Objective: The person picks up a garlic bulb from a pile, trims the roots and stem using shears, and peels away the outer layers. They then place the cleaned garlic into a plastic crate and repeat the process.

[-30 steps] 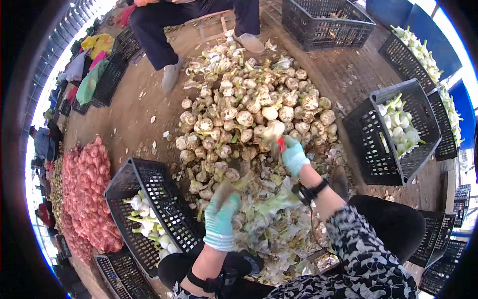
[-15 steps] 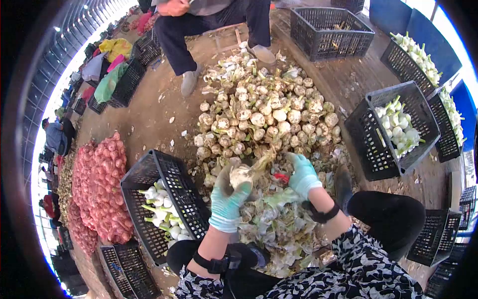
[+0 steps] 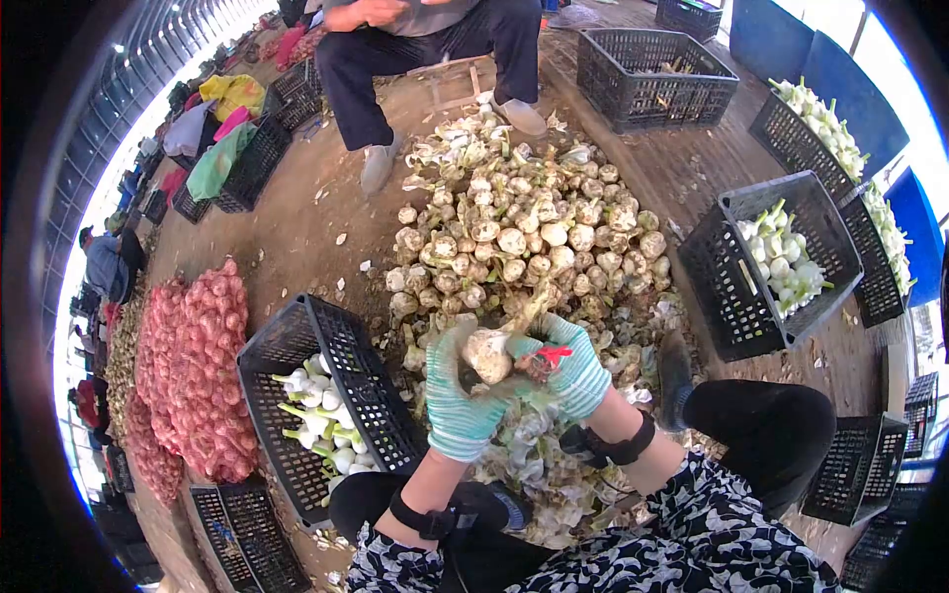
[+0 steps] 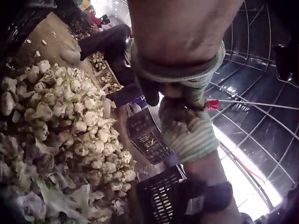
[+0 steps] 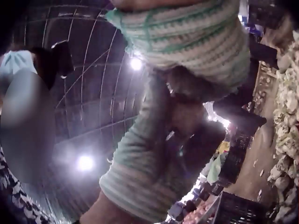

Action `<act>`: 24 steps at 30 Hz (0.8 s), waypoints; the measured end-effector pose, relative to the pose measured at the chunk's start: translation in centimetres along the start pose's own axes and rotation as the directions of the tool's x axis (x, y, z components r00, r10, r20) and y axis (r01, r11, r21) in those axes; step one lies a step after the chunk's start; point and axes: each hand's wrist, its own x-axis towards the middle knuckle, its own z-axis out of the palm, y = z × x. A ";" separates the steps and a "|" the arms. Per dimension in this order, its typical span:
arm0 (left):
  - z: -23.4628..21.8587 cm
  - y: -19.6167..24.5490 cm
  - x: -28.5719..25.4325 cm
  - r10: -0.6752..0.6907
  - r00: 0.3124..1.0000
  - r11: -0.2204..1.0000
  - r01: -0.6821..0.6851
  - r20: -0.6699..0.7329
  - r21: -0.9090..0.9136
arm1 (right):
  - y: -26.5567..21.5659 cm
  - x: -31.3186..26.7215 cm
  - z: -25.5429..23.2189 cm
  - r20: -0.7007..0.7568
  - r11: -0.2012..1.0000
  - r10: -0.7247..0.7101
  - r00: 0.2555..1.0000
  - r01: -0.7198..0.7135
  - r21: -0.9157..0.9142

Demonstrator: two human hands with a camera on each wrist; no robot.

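Note:
In the head view, my gloved left hand (image 3: 457, 410) grips a soil-stained garlic bulb (image 3: 487, 356), its dry stalk (image 3: 529, 308) pointing up and away. My gloved right hand (image 3: 578, 378) is right beside the bulb, fingertips at its side. A small red-handled tool (image 3: 556, 352) is held in that right hand; its working end is hidden. The left wrist view shows the tool's red end (image 4: 212, 103) sticking out between both gloves. Beyond the hands lies a heap of unpeeled garlic (image 3: 534, 222), with loose husks (image 3: 534, 455) below them.
A black crate of trimmed white garlic (image 3: 331, 410) stands tilted at my left, another (image 3: 786, 262) at my right. Red net sacks (image 3: 193, 366) lie further left. Opposite sits a person (image 3: 425, 59) beyond the heap. A dark crate (image 3: 652, 84) stands at the back right.
My right hand has drawn back from over the heap and come in to meet my left. The left hand has risen slightly with the garlic bulb. The view has tilted up a little.

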 end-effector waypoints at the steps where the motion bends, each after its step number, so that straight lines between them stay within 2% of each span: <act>1: 0.0 -0.3 -0.1 0.002 1.000 1.000 -0.002 -0.007 -0.002 | 0.1 0.0 0.4 0.018 0.991 -0.068 0.997 0.070 -0.117; 2: 0.0 -0.5 -0.2 0.005 1.000 1.000 -0.005 -0.015 -0.003 | 0.1 -0.3 0.8 0.016 0.991 -0.068 0.998 0.069 -0.117; 3: -0.1 -0.4 -0.3 0.004 1.000 1.000 -0.004 -0.015 -0.003 | -0.1 -0.8 1.3 0.060 0.927 -0.160 0.985 0.171 -0.334; 4: -0.3 0.0 -0.2 0.022 1.000 0.999 -0.022 -0.009 0.024 | -0.3 -1.4 2.2 0.125 0.806 -0.238 0.963 0.267 -0.528; 5: -0.4 0.3 -0.2 0.038 0.999 0.998 -0.038 -0.003 0.051 | -0.5 -2.1 2.8 0.188 0.769 -0.249 0.950 0.312 -0.558; 6: -0.5 0.3 -0.2 0.035 0.999 0.998 -0.035 -0.003 0.051 | -0.5 -2.1 2.6 0.185 0.770 -0.247 0.951 0.308 -0.559; 8: -0.6 0.3 -0.1 0.058 0.998 0.997 -0.059 0.020 0.050 | -0.6 -2.0 1.9 0.294 0.778 -0.288 0.911 0.402 -0.484; 9: -0.5 0.2 -0.2 0.057 0.998 0.997 -0.058 0.019 0.049 | -0.7 -1.7 1.4 0.220 0.791 -0.230 0.948 0.314 -0.525; 10: -0.4 0.0 -0.3 0.026 0.999 0.999 -0.027 0.033 0.018 | -0.6 -1.5 1.2 0.219 0.791 -0.229 0.948 0.313 -0.525; 12: -0.1 0.2 -0.5 -0.006 0.999 1.000 0.007 0.050 -0.015 | -0.2 -1.3 1.1 0.097 0.892 -0.188 0.977 0.211 -0.399; 13: 0.0 0.6 -0.6 -0.106 0.993 0.958 0.116 0.052 -0.261 | 0.0 -1.2 1.1 0.096 0.892 -0.190 0.977 0.212 -0.399; 14: 0.1 1.0 -0.5 -0.201 0.976 0.846 0.214 0.079 -0.488 | 0.2 -1.2 1.1 0.133 0.831 -0.276 0.952 0.306 -0.464; 15: 0.0 1.6 -0.4 -0.260 0.962 0.810 0.262 0.078 -0.524 | 0.6 -1.2 1.1 0.175 0.757 -0.356 0.918 0.393 -0.523; 16: 0.0 1.3 -0.6 -0.263 0.961 0.809 0.267 0.083 -0.524 | 1.2 -1.0 0.8 0.169 0.758 -0.358 0.918 0.391 -0.522; 18: -0.1 0.2 -0.6 -0.487 0.852 0.550 0.470 0.192 -0.690 | 2.0 0.1 -0.4 0.332 0.326 -0.553 0.764 0.565 -0.758; 19: 0.1 0.2 -0.6 -0.542 0.800 0.464 0.541 0.258 -0.702 | 2.1 0.8 -1.8 0.359 0.082 -0.567 0.741 0.484 -0.871; 20: 0.0 -0.2 -0.6 -0.538 0.803 0.467 0.536 0.256 -0.703 | 2.1 1.0 -2.3 0.364 0.078 -0.568 0.738 0.489 -0.869; 22: -0.5 -1.2 -0.8 -0.599 0.609 0.141 0.719 0.520 -0.681 | 2.4 0.8 -3.0 0.403 0.015 -0.600 0.691 0.514 -0.858; 23: 0.3 -1.2 -0.9 -0.686 0.583 0.146 0.696 0.435 -0.703 | 2.3 0.2 -3.2 0.365 0.103 -0.559 0.745 0.499 -0.860; 24: 0.5 -1.1 -0.9 -0.684 0.585 0.147 0.696 0.436 -0.702 | 2.0 -0.1 -3.5 0.366 0.102 -0.561 0.743 0.500 -0.860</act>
